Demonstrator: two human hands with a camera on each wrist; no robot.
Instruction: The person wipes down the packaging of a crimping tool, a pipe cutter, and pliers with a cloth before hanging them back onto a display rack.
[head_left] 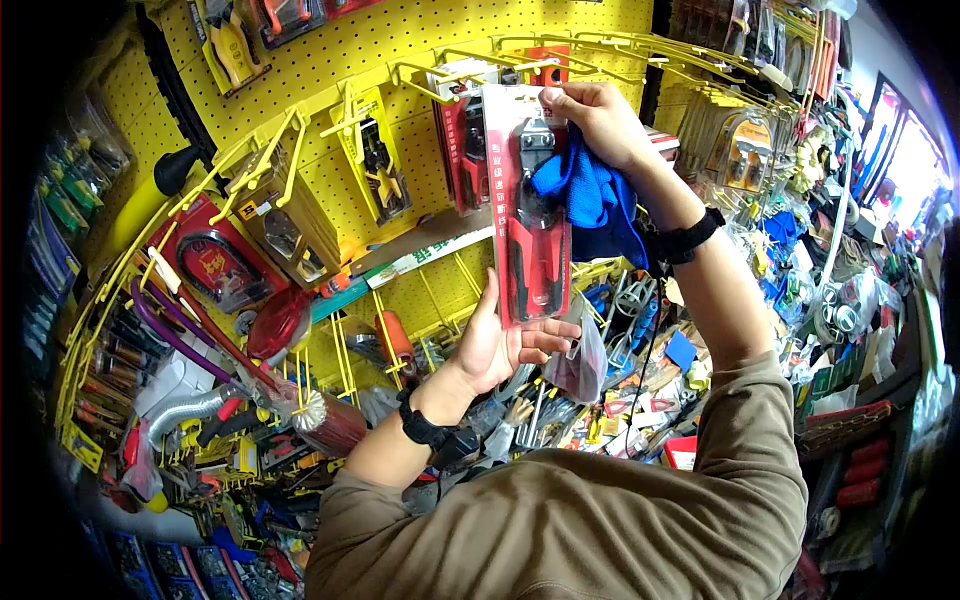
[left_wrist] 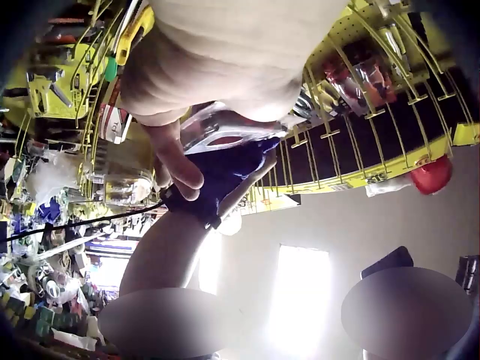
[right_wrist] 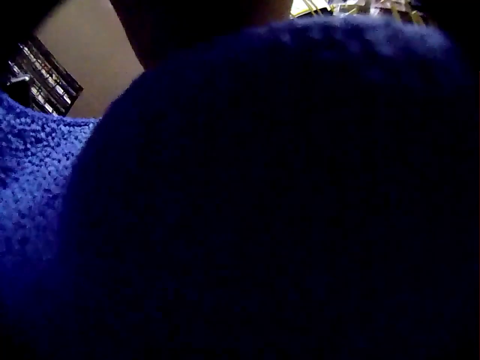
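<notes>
A blister pack of mini bolt cutters (head_left: 537, 265) with red and black handles is held upright before the yellow pegboard. My right hand (head_left: 608, 122) pinches its top corner, thumb on the front, and also holds a blue cloth (head_left: 603, 210) that hangs beside the pack. At the lower end, my left hand (head_left: 488, 345) supports the pack with its thumb along the left edge and its fingers extended under the bottom. The left wrist view shows the left fingers (left_wrist: 178, 161) near the clear plastic. Blue cloth (right_wrist: 37, 180) fills most of the right wrist view.
Yellow wire hooks (head_left: 430, 65) jut from the pegboard (head_left: 330, 60). Similar red packs (head_left: 463, 150) hang just behind. A yellow-carded tool (head_left: 372, 165) and a red-backed lock pack (head_left: 220, 255) hang leftward. Piled tools (head_left: 630, 390) lie below.
</notes>
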